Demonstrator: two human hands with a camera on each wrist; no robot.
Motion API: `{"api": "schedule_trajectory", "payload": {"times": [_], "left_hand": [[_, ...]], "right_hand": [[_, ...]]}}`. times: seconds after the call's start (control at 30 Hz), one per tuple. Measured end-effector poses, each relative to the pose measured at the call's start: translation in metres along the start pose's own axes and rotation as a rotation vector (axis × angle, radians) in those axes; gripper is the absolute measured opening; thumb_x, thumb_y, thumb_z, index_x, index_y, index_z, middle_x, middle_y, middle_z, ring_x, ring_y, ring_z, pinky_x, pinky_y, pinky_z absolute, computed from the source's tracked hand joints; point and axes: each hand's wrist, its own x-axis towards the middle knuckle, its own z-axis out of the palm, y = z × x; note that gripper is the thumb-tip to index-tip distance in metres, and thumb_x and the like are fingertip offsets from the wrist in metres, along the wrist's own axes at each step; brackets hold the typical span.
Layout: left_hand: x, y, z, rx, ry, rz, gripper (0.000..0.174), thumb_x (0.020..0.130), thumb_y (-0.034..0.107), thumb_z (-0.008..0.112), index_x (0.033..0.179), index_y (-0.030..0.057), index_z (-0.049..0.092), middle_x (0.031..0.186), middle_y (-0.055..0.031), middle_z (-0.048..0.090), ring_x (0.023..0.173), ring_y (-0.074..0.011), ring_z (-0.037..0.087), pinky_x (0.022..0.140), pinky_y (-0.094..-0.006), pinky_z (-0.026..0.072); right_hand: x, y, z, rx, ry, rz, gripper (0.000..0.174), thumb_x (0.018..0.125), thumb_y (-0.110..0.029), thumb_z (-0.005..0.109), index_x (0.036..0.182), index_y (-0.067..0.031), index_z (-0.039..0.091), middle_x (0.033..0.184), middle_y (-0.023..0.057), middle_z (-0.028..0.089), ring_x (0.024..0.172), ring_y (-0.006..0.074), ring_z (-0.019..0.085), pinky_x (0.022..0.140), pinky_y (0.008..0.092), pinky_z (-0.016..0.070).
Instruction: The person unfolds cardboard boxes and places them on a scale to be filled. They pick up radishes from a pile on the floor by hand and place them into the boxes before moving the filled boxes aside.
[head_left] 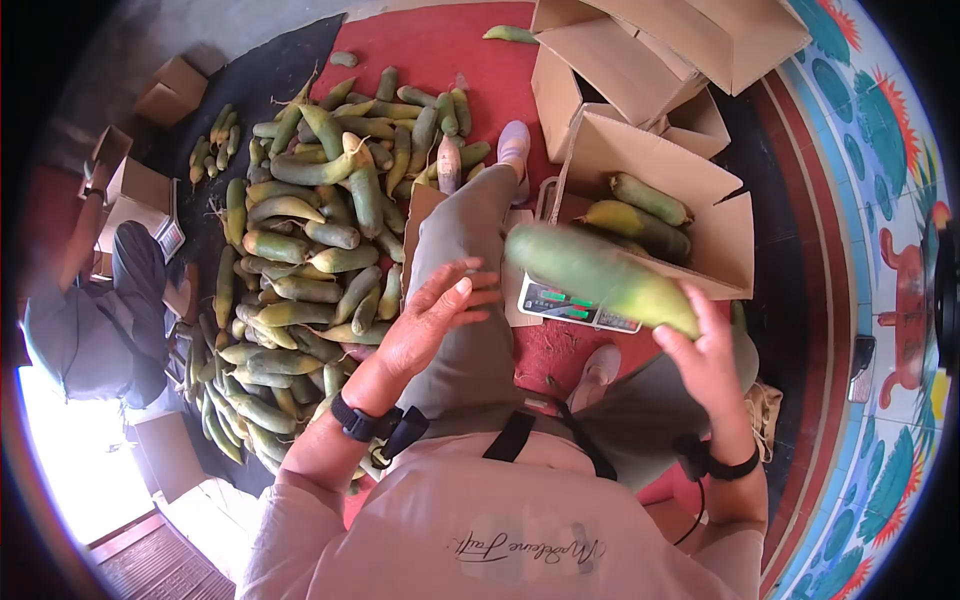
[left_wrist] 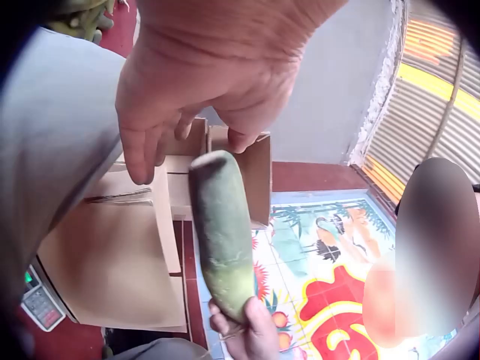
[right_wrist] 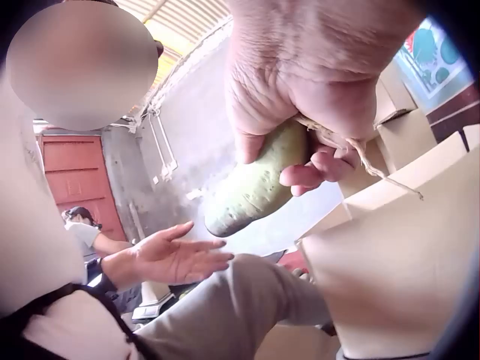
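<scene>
Gripping the radish (head_left: 590, 272) above the scale (head_left: 572, 306), the right hand (head_left: 708, 362) points it leftward — left hand (head_left: 428, 322) nearby (fingers loose).

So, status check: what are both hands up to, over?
Right hand gripping long green vegetable by its paler end, held up. Left hand open, empty. Vegetable partly blocks the head view of the scale.

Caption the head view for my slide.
Right hand grips one end of a green radish, left hand open, heap of radishes nearby.
</scene>
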Motion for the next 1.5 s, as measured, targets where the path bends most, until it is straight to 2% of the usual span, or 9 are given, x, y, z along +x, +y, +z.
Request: {"api": "schedule_trajectory", "payload": {"times": [0.1, 0.3, 0.4, 0.63, 0.77, 0.9, 1.17, 1.3, 1.5], "left_hand": [[0.009, -0.017, -0.011, -0.07, -0.021, -0.094, 0.048, 0.095, 0.036, 0.041, 0.13, 0.0031, 0.037, 0.127, -0.0162, 0.048, 0.116, -0.027, 0.049, 0.092, -0.0376, 0.0417], [0.014, -0.019, -0.012, -0.142, -0.04, -0.071, 0.043, 0.096, 0.032, 0.04, 0.129, 0.0031, 0.038, 0.128, -0.0169, 0.047, 0.116, -0.0284, 0.049, 0.089, -0.0375, 0.0444], [0.015, -0.023, -0.013, -0.144, -0.051, -0.07, 0.042, 0.096, 0.031, 0.04, 0.128, 0.0034, 0.039, 0.129, -0.0165, 0.047, 0.116, -0.0281, 0.049, 0.089, -0.0374, 0.0446], [0.012, -0.025, -0.013, -0.123, -0.023, -0.049, 0.037, 0.097, 0.025, 0.038, 0.128, 0.0045, 0.039, 0.129, -0.0139, 0.047, 0.116, -0.0267, 0.05, 0.088, -0.0358, 0.0448], [0.011, -0.027, -0.014, -0.138, -0.041, -0.036, 0.037, 0.097, 0.025, 0.039, 0.127, 0.0047, 0.04, 0.129, -0.014, 0.048, 0.115, -0.0274, 0.05, 0.088, -0.0364, 0.0447], [0.0, -0.017, -0.023, -0.148, -0.025, -0.022, 0.033, 0.096, 0.025, 0.041, 0.121, 0.0041, 0.046, 0.125, -0.0164, 0.05, 0.112, -0.0293, 0.053, 0.088, -0.0374, 0.0447], [-0.053, -0.009, -0.127, 0.078, 0.582, 0.122, 0.027, 0.093, 0.025, 0.048, 0.106, 0.0024, 0.056, 0.103, -0.0102, 0.063, 0.092, -0.0215, 0.063, 0.079, -0.0316, 0.0479], [-0.086, -0.039, -0.193, 0.275, 0.868, -0.055, 0.03, 0.089, 0.029, 0.053, 0.106, 0.0047, 0.057, 0.098, -0.0051, 0.064, 0.088, -0.0166, 0.062, 0.076, -0.0288, 0.0443], [-0.111, -0.107, -0.24, 0.429, 0.891, -0.387, 0.033, 0.087, 0.029, 0.055, 0.109, 0.0042, 0.054, 0.102, -0.0074, 0.063, 0.089, -0.0175, 0.059, 0.07, -0.029, 0.0449]], "right_hand": [[0.027, 0.001, -0.016, 0.144, 0.161, 0.181, 0.049, 0.079, -0.017, 0.065, 0.121, 0.0016, 0.048, 0.105, 0.0167, 0.06, 0.093, 0.0227, 0.06, 0.083, 0.0308, 0.0447], [0.105, 0.028, -0.018, -0.73, 0.139, 0.021, 0.051, 0.08, -0.026, 0.062, 0.121, 0.0015, 0.047, 0.105, 0.0229, 0.059, 0.095, 0.0342, 0.059, 0.082, 0.0385, 0.0465], [0.139, 0.039, 0.007, -0.83, 0.043, 0.048, 0.051, 0.08, -0.028, 0.061, 0.122, -0.0022, 0.047, 0.108, 0.0226, 0.059, 0.099, 0.0343, 0.057, 0.084, 0.0408, 0.0457], [0.172, 0.054, 0.06, -0.735, -0.011, -0.112, 0.032, 0.084, -0.025, 0.057, 0.108, -0.0043, 0.053, 0.097, 0.0152, 0.062, 0.096, 0.0318, 0.058, 0.083, 0.0408, 0.0459], [0.156, 0.043, 0.051, -0.643, -0.238, -0.145, 0.017, 0.084, -0.019, 0.054, 0.091, -0.0055, 0.06, 0.09, 0.0148, 0.061, 0.09, 0.0327, 0.057, 0.078, 0.0418, 0.0451], [0.12, 0.033, 0.027, -0.527, -0.162, -0.176, 0.014, 0.083, -0.017, 0.056, 0.085, -0.0034, 0.059, 0.086, 0.0145, 0.06, 0.084, 0.0322, 0.057, 0.074, 0.04, 0.0451], [0.037, 0.037, -0.039, -0.619, 0.172, -0.22, 0.015, 0.086, -0.007, 0.054, 0.098, 0.0003, 0.059, 0.089, 0.016, 0.06, 0.081, 0.0296, 0.06, 0.074, 0.0341, 0.0467], [0.003, 0.073, -0.071, -0.693, 0.245, -0.141, 0.014, 0.087, -0.007, 0.052, 0.097, 0.0012, 0.058, 0.09, 0.0147, 0.06, 0.082, 0.0288, 0.059, 0.074, 0.0336, 0.0462], [-0.013, 0.094, -0.062, -0.697, 0.339, -0.122, 0.014, 0.089, -0.009, 0.051, 0.096, 0.0013, 0.058, 0.089, 0.0147, 0.058, 0.081, 0.0291, 0.058, 0.074, 0.0341, 0.0455]]}}
